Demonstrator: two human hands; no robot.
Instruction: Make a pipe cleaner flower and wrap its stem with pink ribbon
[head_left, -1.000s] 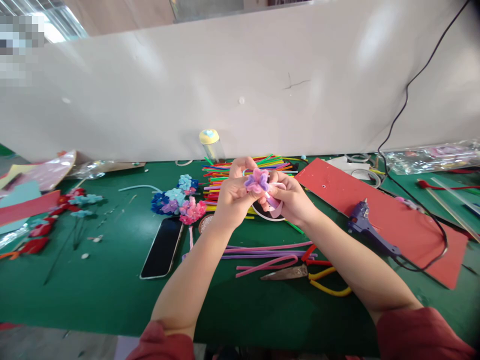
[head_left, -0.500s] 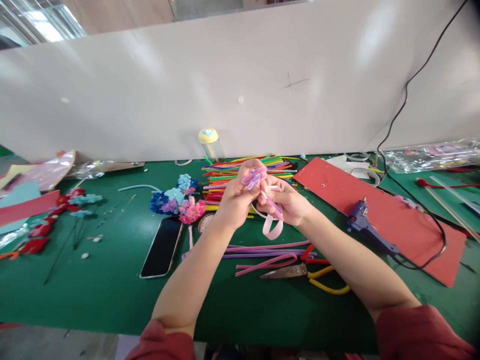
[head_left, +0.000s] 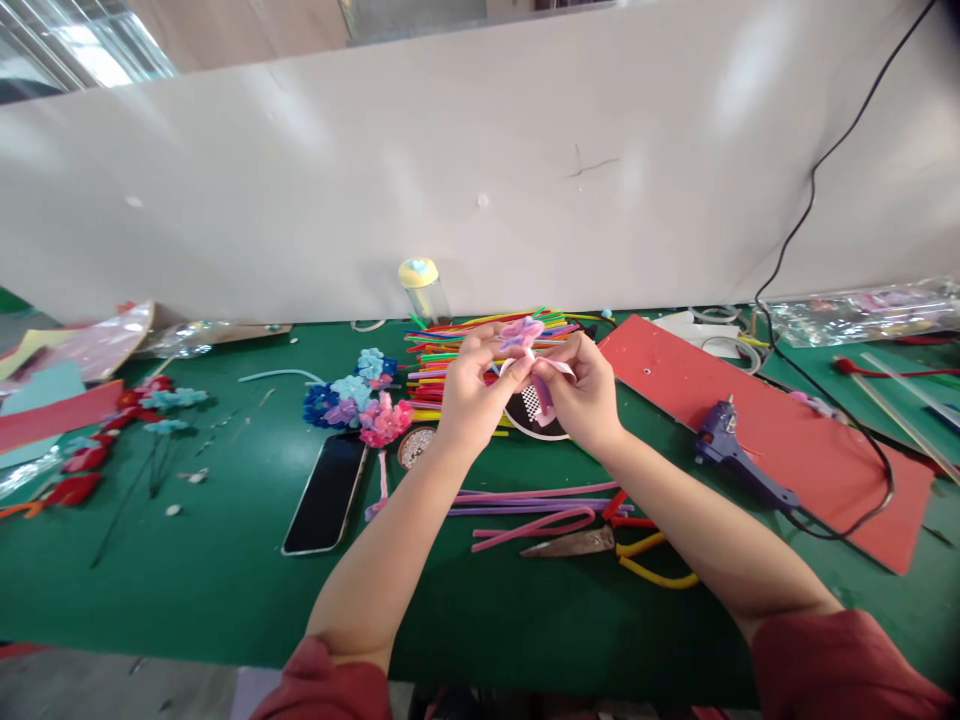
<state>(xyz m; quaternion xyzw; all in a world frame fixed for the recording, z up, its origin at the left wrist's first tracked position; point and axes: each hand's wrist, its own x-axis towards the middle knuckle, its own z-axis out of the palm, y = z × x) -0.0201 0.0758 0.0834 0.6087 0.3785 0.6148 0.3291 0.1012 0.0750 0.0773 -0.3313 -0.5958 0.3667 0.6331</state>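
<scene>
My left hand pinches a pink and purple pipe-cleaner flower, whose petals stick up above the fingertips. Close beside it, my right hand is closed on a pale pink ribbon-like strip at the flower's base. The two thumbs almost meet there. A purple and pink length hangs below the fingers. Behind the hands, a round black-and-white checked piece is partly hidden. A pile of coloured pipe cleaners lies beyond them.
Finished fluffy flowers and a phone lie to the left. Scissors with yellow handles and loose pink and purple stems are nearer me. A glue gun rests on a red board. A yellow-lidded bottle stands behind.
The pale strip that hung in a loop below my right hand is now drawn up between the fingers. My hands have turned, and the checked round piece shows more.
</scene>
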